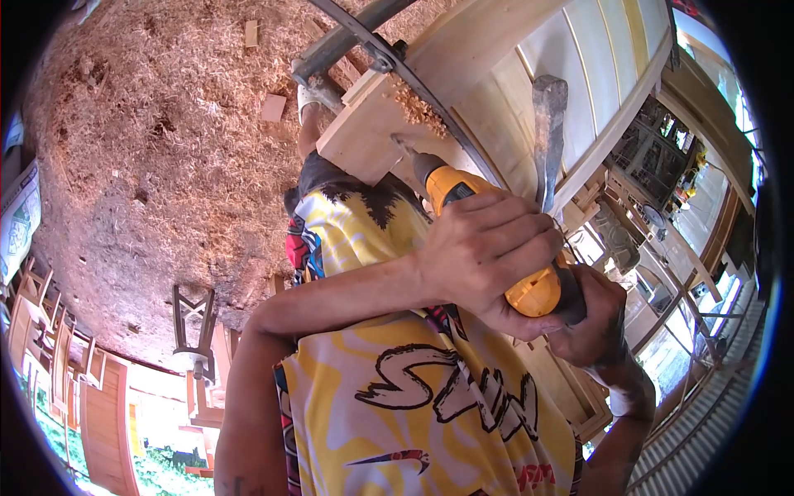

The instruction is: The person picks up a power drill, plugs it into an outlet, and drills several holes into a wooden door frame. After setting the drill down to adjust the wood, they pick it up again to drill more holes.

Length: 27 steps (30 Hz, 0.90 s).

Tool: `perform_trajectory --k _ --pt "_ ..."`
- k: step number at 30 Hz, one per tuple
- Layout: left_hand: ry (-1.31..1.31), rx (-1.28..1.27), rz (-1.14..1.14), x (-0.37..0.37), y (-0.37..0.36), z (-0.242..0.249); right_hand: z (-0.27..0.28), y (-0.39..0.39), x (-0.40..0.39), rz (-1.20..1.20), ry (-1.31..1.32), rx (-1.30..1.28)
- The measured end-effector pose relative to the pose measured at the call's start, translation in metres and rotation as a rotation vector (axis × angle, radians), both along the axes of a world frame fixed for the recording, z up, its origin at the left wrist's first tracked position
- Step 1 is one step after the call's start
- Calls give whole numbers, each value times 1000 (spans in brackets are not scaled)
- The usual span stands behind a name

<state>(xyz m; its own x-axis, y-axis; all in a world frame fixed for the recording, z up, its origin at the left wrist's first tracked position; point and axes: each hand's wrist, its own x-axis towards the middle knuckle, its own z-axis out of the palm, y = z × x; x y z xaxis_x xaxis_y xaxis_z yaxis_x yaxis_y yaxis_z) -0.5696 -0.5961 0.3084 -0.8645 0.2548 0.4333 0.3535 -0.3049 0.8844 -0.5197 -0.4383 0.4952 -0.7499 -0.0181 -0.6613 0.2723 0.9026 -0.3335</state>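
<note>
A yellow-and-black power drill point(463, 190) is held in both hands across the front of my body. My left hand point(488, 248) wraps over the top of its body, fingers closed. Behind it, my right hand point(591, 318) is closed around the rear and handle end, part of which is hidden. The drill bit point(403, 145) points at a pale wooden board point(360, 136), its tip right at the surface. Curled wood shavings point(420, 112) lie on the board beside a dark metal clamp bar point(451, 124).
A worn grey metal tool point(548, 136) lies on the pale wooden panel point(583, 78) to the right. Sawdust covers the ground point(157, 165), with small wood offcuts point(273, 107). Wooden furniture frames point(62, 355) stand at lower left. A metal pipe point(351, 37) crosses the top.
</note>
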Motion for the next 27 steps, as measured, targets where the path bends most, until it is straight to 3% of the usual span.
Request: perform_trajectory --k 27 --pt "0 24 40 3 1 -9 -3 -1 -11 -39 -169 45"
